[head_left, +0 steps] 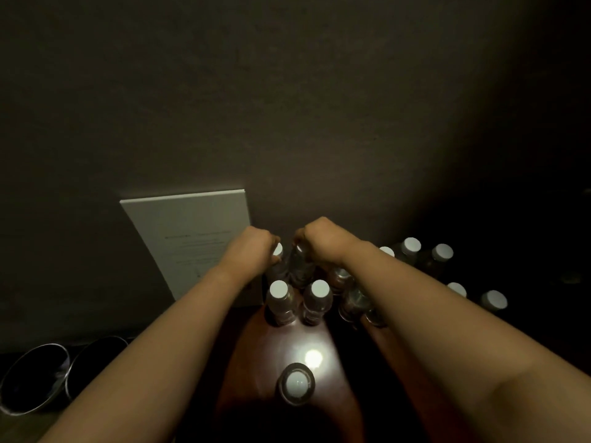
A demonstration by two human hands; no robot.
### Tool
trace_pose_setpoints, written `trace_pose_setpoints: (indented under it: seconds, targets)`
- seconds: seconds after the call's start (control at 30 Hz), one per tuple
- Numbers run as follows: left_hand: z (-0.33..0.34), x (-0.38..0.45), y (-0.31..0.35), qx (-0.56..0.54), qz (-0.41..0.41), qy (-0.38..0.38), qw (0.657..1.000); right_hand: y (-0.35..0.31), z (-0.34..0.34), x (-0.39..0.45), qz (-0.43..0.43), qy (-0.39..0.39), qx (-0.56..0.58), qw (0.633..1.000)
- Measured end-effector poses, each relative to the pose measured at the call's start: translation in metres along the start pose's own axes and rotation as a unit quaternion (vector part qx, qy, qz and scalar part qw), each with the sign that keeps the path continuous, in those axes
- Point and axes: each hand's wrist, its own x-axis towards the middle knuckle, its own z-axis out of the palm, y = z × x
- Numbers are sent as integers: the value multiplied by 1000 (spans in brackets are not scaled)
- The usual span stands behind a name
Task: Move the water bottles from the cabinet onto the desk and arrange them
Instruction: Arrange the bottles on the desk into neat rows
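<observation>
Clear plastic, ribbed and faintly glinting, makes up every water bottle on the glossy reddish-brown wooden desk (281,343), each one upright with its long axis pointing nearly straight at the camera and a flat white cap on top. Both hands reach to the far row by the dull grey wall (287,107). The left hand (256,246) is curled around the neck of the far-left bottle (277,251), whose cap shows just to the right of its fingers; the fingers look closed on it, though the knuckles hide the contact itself. The right hand (319,238) is bent over the far-right bottle (299,266), its fingers bunched downward at the cap, which lies directly under them; whether they truly pinch it I cannot tell in the dim light. These two bottles stand just beside each other, between the two sets of fingers, so any nudge toward alignment would run sideways, with each hand nearest its own bottle. Nearer than the fingers stands a pair of bottles (299,298), and closer still a lone bottle (295,383) beside a bright reflection. More bottles (443,254) cluster in shadow to the right of the right fingers. Left of the left fingers, a pale matte card (192,238) leans on the wall.
</observation>
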Motion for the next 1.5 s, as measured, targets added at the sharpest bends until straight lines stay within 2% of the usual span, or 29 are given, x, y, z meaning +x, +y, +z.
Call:
trace_pose_setpoints:
  seconds: [0.27,0.87,1.03,1.17,1.3,1.4,1.5]
  targets:
    - [-6,1,4,-25,-5,10,1000,-5,2,-4,22,8,13,1000]
    - [-9,0,-1,8,14,-26,1000,-4,2,-5,14,4,12,1000]
    - [-14,-2,8,14,0,-38,999,-1,-1,-2,29,-29,-10,999]
    - [-20,3,19,38,-6,-16,999,12,-17,-9,38,-15,-46,998]
    - [-22,17,38,17,34,30,999,30,-30,-23,67,-57,-85,992]
    - [-18,24,52,-23,40,-9,999,40,-28,-30,77,-101,-116,985]
    - [-14,28,58,-35,18,-32,999,48,-24,-32,73,-100,-109,986]
